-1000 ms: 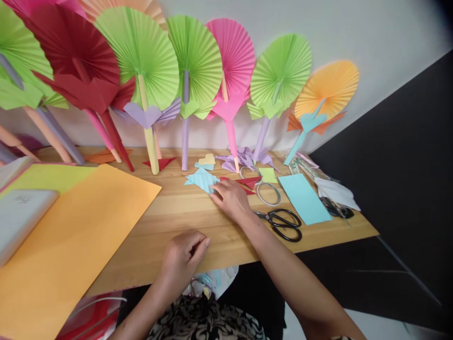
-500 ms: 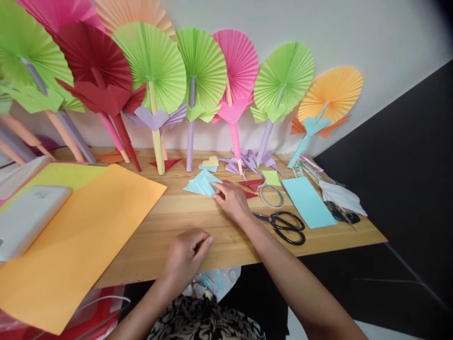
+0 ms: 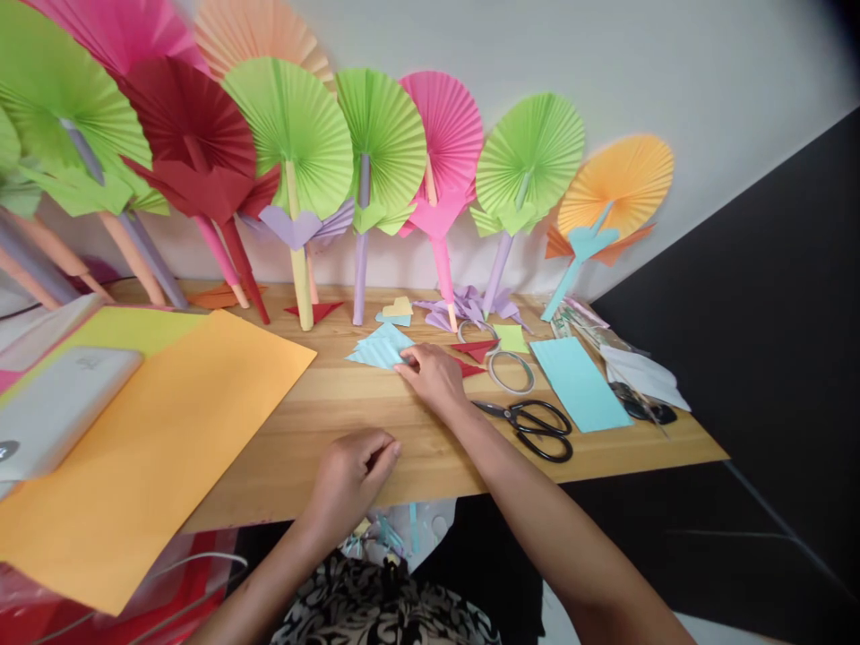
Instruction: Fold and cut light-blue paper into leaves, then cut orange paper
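Head view: just narrowed right hand [image 3: 435,381] to pinch blue pleated paper [image 3: 380,348] left of scissors [image 3: 511,414], likely steadying it, with left hand [image 3: 350,470] fisted, contents unclear.

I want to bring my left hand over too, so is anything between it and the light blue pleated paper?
Nothing visible stands between your left hand and the light blue pleated paper, just wooden tabletop. Your right hand is at the paper's right end, and the scissors lie off to the right.
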{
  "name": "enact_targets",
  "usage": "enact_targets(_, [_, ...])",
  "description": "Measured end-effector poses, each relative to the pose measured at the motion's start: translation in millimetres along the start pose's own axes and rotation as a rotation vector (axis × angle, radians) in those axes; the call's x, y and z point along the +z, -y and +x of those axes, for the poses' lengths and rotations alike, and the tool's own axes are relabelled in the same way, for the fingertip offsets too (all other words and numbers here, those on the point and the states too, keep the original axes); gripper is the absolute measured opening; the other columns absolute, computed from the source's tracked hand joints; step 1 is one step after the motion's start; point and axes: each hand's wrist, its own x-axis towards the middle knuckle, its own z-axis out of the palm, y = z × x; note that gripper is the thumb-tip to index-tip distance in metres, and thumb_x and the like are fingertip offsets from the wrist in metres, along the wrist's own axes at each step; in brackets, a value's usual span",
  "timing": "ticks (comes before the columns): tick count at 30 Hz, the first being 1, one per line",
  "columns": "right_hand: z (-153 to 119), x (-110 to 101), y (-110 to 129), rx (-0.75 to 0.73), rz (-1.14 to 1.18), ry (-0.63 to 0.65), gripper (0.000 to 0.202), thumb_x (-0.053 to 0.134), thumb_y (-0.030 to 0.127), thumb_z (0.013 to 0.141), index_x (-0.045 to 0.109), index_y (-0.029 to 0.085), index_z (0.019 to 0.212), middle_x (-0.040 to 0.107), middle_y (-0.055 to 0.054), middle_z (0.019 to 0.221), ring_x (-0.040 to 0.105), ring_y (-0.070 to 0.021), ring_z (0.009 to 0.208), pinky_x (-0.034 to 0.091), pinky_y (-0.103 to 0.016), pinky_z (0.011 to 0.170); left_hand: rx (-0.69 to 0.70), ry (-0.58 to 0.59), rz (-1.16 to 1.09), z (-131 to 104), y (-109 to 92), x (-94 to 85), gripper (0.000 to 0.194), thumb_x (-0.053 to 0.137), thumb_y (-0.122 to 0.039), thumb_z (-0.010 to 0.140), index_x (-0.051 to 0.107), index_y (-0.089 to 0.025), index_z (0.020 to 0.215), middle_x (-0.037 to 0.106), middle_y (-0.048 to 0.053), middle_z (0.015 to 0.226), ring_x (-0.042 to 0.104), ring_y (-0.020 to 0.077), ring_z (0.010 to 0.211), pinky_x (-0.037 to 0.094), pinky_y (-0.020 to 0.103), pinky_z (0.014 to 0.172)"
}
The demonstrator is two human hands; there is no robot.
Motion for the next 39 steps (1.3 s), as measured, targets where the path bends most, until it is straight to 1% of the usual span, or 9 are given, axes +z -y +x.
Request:
enact_targets(4, [2, 2, -2, 0.002, 0.065, 0.008, 0.002, 0.067, 0.026, 0.085, 0.068, 0.023, 0.085, 0.071, -0.001, 0.084, 0.061, -0.0192, 0.084, 0.042, -0.029, 0.073, -0.009, -0.003, 0.011, 1, 0, 0.1, 0.036, 0.043, -0.035, 0.096, 0.047, -0.017, 0.065, 0.05, -0.002, 0.061, 0.048, 0.0109, 0.058, 0.029, 0.022, 0.057])
enact_targets(9, [1, 1, -1, -0.033, 0.129, -0.013, 0.003, 0.067, 0.023, 0.082, 0.065, 0.023, 0.079, 0.07, -0.001, 0.086, 0.059, -0.0192, 0.084, 0.041, -0.03, 0.074, -0.006, -0.022, 0.005, 2, -1, -0.7, 0.035, 0.044, -0.034, 0.095, 0.047, -0.017, 0.063, 0.046, -0.004, 0.058, 0.044, 0.01, 0.056, 0.027, 0.022, 0.056])
enact_targets(18, [1, -1, -4, -0.049, 0.285, -0.116, 0.023, 0.059, 0.025, 0.082, 0.067, 0.023, 0.104, 0.071, -0.003, 0.089, 0.063, -0.02, 0.081, 0.047, -0.033, 0.075, -0.013, -0.031, -0.029, 3, -3, -0.9, 0.034, 0.046, -0.031, 0.093, 0.042, -0.017, 0.062, 0.042, -0.005, 0.058, 0.041, 0.0094, 0.055, 0.025, 0.022, 0.056])
enact_targets(22, [0, -1, -6, -0.069, 0.363, -0.177, 0.025, 0.056, 0.028, 0.082, 0.067, 0.022, 0.104, 0.07, -0.004, 0.092, 0.063, -0.0195, 0.081, 0.049, -0.032, 0.072, -0.009, -0.036, -0.045, 2, -5, -1.8, 0.034, 0.046, -0.03, 0.093, 0.042, -0.017, 0.062, 0.041, -0.005, 0.057, 0.04, 0.0091, 0.055, 0.025, 0.022, 0.055])
enact_targets(28, [-4, -13, -3, -0.155, 0.407, -0.253, 0.011, 0.056, 0.029, 0.083, 0.065, 0.021, 0.084, 0.069, -0.004, 0.086, 0.062, -0.0196, 0.081, 0.049, -0.032, 0.074, 0.016, -0.116, -0.103, 1, -1, -0.6, 0.034, 0.048, -0.029, 0.093, 0.047, -0.016, 0.062, 0.045, -0.004, 0.057, 0.043, 0.0091, 0.054, 0.028, 0.021, 0.053])
enact_targets(31, [-20, -29, 9, -0.227, 0.335, -0.301, 0.008, 0.056, 0.023, 0.085, 0.064, 0.021, 0.083, 0.067, -0.003, 0.084, 0.061, -0.0194, 0.08, 0.047, -0.032, 0.075, 0.087, -0.226, -0.116, -2, -2, -4.1, 0.033, 0.051, -0.027, 0.094, 0.052, -0.016, 0.063, 0.049, -0.003, 0.057, 0.046, 0.0096, 0.053, 0.032, 0.021, 0.052])
enact_targets(33, [-41, -40, 20, -0.313, 0.137, -0.353, 0.013, 0.053, 0.017, 0.088, 0.065, 0.021, 0.089, 0.066, -0.005, 0.087, 0.06, -0.02, 0.083, 0.045, -0.032, 0.076, 0.189, -0.308, -0.073, -9, -5, -9.4, 0.026, 0.054, -0.023, 0.093, 0.058, -0.016, 0.069, 0.055, -0.002, 0.06, 0.051, 0.0108, 0.057, 0.037, 0.021, 0.056])
enact_targets(36, [-80, -46, 40, -0.344, -0.179, -0.347, 0.016, 0.054, 0.012, 0.09, 0.067, 0.02, 0.093, 0.064, -0.006, 0.082, 0.056, -0.0219, 0.08, 0.041, -0.034, 0.072, 0.365, -0.45, 0.072, -21, -10, -18.3, 0.007, 0.059, -0.015, 0.091, 0.066, -0.017, 0.092, 0.067, 0.004, 0.084, 0.062, 0.016, 0.078, 0.048, 0.027, 0.073])
enact_targets(39, [-111, -34, 58, -0.322, -0.273, -0.224, 0.011, 0.057, 0.019, 0.092, 0.066, 0.021, 0.086, 0.063, -0.006, 0.08, 0.053, -0.0225, 0.079, 0.037, -0.035, 0.072, 0.452, -0.409, 0.3, -31, -7, -22.0, 0.028, 0.061, -0.014, 0.089, 0.063, -0.019, 0.116, 0.066, 0.012, 0.115, 0.061, 0.0236, 0.103, 0.049, 0.038, 0.087])
